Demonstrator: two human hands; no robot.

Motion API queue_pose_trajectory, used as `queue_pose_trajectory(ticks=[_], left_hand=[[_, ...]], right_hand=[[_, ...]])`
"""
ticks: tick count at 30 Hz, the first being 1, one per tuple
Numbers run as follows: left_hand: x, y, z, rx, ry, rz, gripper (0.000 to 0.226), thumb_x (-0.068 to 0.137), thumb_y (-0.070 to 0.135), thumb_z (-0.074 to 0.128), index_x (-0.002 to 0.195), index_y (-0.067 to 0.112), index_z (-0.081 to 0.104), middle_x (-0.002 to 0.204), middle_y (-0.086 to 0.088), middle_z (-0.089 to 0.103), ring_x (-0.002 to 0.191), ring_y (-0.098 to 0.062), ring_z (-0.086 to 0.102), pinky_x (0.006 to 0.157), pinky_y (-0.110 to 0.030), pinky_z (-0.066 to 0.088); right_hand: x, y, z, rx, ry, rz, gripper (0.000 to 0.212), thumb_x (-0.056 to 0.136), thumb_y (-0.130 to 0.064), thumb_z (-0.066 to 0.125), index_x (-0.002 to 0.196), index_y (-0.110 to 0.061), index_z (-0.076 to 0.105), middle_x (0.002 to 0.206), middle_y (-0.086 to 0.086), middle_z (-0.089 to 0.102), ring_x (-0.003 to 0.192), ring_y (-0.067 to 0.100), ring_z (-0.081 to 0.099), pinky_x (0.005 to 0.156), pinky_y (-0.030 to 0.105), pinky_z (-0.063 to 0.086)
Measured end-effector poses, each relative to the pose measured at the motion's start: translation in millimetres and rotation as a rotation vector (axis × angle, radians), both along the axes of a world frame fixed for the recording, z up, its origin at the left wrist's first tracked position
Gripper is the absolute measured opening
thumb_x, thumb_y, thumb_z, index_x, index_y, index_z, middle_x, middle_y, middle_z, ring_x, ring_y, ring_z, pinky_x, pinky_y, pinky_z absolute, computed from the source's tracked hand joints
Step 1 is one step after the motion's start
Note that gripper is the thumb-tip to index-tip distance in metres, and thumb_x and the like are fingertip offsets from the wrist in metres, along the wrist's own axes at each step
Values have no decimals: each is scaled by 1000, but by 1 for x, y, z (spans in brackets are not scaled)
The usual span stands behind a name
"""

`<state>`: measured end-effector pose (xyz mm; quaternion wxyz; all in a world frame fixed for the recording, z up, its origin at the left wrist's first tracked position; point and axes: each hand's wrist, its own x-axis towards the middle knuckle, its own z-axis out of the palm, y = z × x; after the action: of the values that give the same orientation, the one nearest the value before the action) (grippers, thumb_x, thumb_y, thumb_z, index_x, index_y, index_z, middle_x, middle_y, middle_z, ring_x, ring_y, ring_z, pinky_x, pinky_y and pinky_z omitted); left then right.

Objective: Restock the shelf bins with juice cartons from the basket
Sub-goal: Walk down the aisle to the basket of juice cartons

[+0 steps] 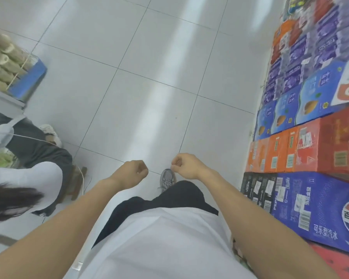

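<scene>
I look down at a white tiled floor (pixel 141 93) in a shop aisle. My left hand (pixel 132 171) hangs in front of me with its fingers curled into a fist and holds nothing. My right hand (pixel 184 165) is beside it, fingers curled as well, with nothing in it. Both hands are above my dark trousers and grey shoe (pixel 166 181). No basket, juice carton or shelf bin is in view.
Stacked drink cases (pixel 310 137) in blue, orange, red and purple line the right side of the aisle. At the left a person (pixel 28 170) crouches on a low stool next to a shelf end with rolls (pixel 2 63) in a blue-fronted bin.
</scene>
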<state>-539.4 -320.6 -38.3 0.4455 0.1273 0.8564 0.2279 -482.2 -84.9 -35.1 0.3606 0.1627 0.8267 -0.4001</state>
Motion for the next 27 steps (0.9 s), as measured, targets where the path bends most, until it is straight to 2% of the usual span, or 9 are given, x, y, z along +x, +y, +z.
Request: queue_pose_trajectory(ticks=[7, 10, 14, 19, 23, 27], left_hand=[[-161, 19, -1, 29, 5, 29, 12, 96, 31, 53, 93, 25, 63, 100, 6, 67, 89, -13, 62, 81, -31, 50], [-240, 21, -9, 26, 5, 5, 16, 97, 31, 52, 98, 20, 64, 99, 0, 69, 90, -19, 63, 84, -37, 52], [-353, 21, -4, 55, 16, 3, 16, 96, 29, 54, 99, 20, 67, 99, 5, 69, 91, -15, 62, 86, -34, 51], [-489, 25, 11, 52, 18, -40, 14, 95, 30, 52, 93, 23, 64, 98, 9, 67, 86, -11, 62, 82, -33, 53], [-589, 40, 16, 75, 23, -35, 14, 95, 30, 52, 94, 24, 65, 99, 11, 67, 87, -11, 63, 81, -31, 53], [-692, 57, 6, 45, 5, -59, 17, 96, 30, 52, 97, 20, 65, 102, 7, 67, 86, -14, 61, 82, -32, 51]], right_hand=[[-166, 14, 5, -3, -20, 38, 25, 95, -31, 61, 115, -14, 63, 113, 3, 66, 101, 19, 61, 85, 27, 47], [-242, 14, -1, 10, -45, 37, 26, 95, -31, 62, 114, -14, 64, 115, 5, 66, 103, 20, 62, 87, 28, 48], [-345, 16, 6, 32, -66, 17, 27, 95, -31, 61, 115, -13, 63, 116, 5, 66, 104, 20, 62, 87, 27, 47], [-467, 22, 25, 11, -11, -122, 25, 95, -31, 62, 113, -15, 65, 112, 3, 66, 97, 19, 63, 81, 25, 46], [-562, 30, 27, -6, -3, -133, 23, 94, -30, 61, 112, -16, 65, 104, -2, 66, 96, 16, 62, 80, 24, 46], [-665, 46, 13, 9, 2, -117, 21, 93, -29, 64, 108, -15, 67, 110, 4, 68, 100, 19, 62, 88, 29, 49]])
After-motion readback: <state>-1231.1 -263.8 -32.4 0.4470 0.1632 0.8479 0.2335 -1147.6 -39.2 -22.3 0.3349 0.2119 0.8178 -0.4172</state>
